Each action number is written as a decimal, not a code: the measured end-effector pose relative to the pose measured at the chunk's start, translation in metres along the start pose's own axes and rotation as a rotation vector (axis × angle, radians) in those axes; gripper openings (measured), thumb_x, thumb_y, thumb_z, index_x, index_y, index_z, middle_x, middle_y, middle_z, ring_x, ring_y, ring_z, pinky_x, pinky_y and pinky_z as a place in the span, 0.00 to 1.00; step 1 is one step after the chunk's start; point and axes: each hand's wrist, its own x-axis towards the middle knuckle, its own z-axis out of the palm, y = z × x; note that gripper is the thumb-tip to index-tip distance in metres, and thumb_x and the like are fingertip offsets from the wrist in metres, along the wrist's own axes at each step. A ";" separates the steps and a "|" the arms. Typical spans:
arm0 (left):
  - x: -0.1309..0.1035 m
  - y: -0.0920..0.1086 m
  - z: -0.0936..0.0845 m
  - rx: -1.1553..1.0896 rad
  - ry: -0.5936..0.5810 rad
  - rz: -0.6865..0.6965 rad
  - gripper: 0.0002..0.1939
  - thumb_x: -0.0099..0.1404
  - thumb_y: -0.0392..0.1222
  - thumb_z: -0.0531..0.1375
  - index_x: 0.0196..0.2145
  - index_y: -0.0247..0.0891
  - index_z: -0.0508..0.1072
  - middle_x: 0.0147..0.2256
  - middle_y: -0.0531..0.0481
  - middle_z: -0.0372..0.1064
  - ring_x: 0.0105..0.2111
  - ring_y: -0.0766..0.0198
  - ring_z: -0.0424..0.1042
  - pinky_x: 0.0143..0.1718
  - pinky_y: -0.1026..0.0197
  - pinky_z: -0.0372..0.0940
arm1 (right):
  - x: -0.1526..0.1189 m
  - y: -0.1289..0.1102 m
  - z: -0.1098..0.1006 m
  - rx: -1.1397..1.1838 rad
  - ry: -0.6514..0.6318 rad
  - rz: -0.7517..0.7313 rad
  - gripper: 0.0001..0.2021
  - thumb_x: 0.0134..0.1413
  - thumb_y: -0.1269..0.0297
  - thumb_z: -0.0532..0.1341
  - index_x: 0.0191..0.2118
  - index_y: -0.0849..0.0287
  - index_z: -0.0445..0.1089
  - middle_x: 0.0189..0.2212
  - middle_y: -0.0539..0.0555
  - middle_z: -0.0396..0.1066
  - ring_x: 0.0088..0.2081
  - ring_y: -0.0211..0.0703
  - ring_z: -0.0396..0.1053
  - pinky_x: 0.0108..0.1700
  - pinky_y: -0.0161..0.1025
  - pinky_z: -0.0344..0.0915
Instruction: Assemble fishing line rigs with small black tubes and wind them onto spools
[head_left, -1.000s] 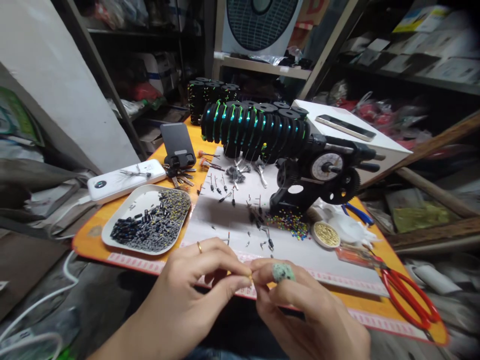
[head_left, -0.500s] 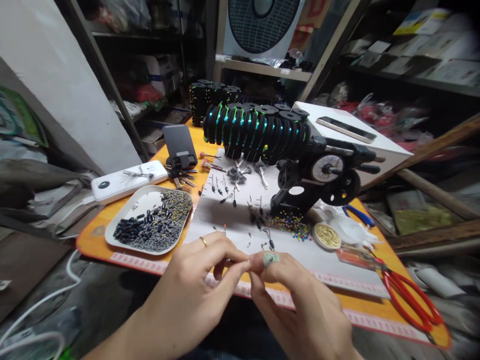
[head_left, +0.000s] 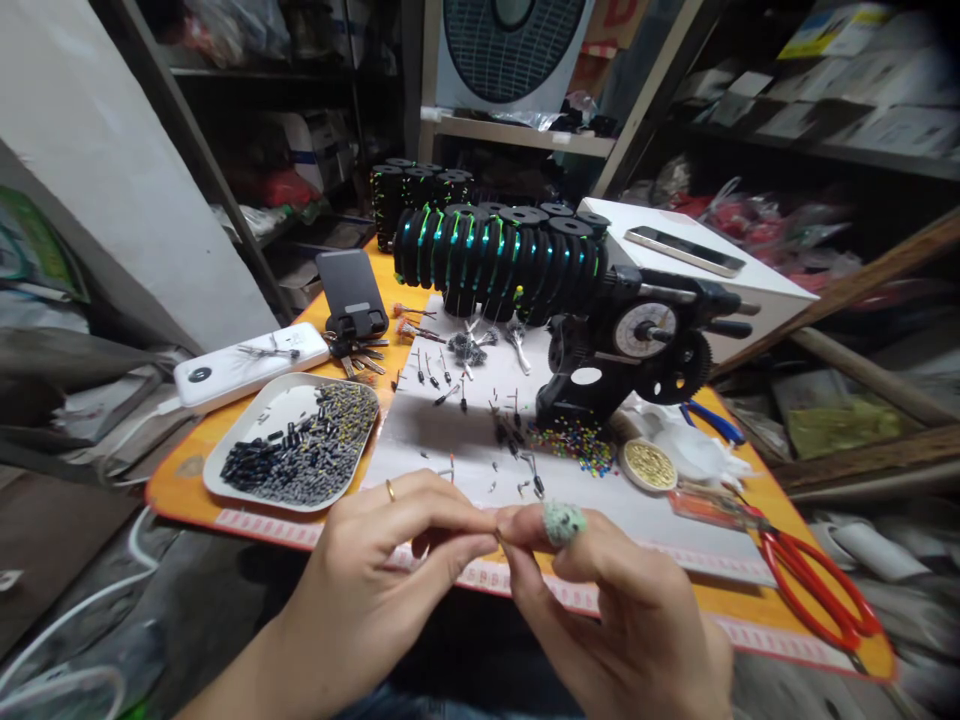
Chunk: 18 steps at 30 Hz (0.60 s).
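My left hand point(head_left: 397, 570), with a gold ring, and my right hand point(head_left: 615, 590), with a green wrap on one finger, meet fingertip to fingertip above the table's front edge. Both are pinched closed; whatever lies between the tips is too small to make out. Beyond them, small black-bodied parts with thin wires point(head_left: 510, 428) lie on a white sheet point(head_left: 420, 425). Colored beads point(head_left: 577, 445) are heaped on the sheet, beside a round dish of gold-colored bits point(head_left: 649, 466). To the left stands a white tray point(head_left: 217, 470) holding many small dark and grey pieces.
A black geared device point(head_left: 645, 330) with a row of wound black spools point(head_left: 495, 255) stands across the table. Red-handled scissors point(head_left: 817, 590) lie at right, a white power bank point(head_left: 251, 365) and a dark phone stand point(head_left: 352, 290) at left. A white box point(head_left: 757, 295) is behind.
The view has shifted slightly, so the table's things appear a little further left. My right hand has turned a little, showing more of the green wrap. The fingertips still meet.
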 end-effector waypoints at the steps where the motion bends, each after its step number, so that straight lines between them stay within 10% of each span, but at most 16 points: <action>1: 0.000 0.001 -0.001 0.003 -0.005 0.006 0.09 0.61 0.26 0.63 0.34 0.37 0.79 0.31 0.50 0.77 0.31 0.67 0.76 0.33 0.67 0.70 | -0.001 0.000 -0.002 -0.014 -0.019 0.002 0.12 0.55 0.79 0.60 0.34 0.55 0.60 0.36 0.54 0.76 0.39 0.42 0.78 0.38 0.36 0.78; 11: -0.003 -0.005 0.001 -0.401 0.020 -0.302 0.07 0.63 0.31 0.62 0.31 0.42 0.76 0.29 0.56 0.74 0.31 0.71 0.72 0.33 0.71 0.68 | 0.006 -0.002 0.009 0.047 0.157 -0.004 0.19 0.55 0.83 0.58 0.50 0.56 0.67 0.40 0.55 0.75 0.37 0.42 0.77 0.38 0.38 0.77; 18: -0.005 -0.013 0.004 -0.644 0.058 -0.418 0.04 0.63 0.35 0.64 0.30 0.42 0.78 0.28 0.57 0.74 0.30 0.73 0.71 0.34 0.74 0.66 | 0.017 -0.011 0.012 0.065 0.026 0.133 0.08 0.57 0.76 0.59 0.40 0.58 0.71 0.31 0.51 0.72 0.34 0.38 0.72 0.34 0.34 0.70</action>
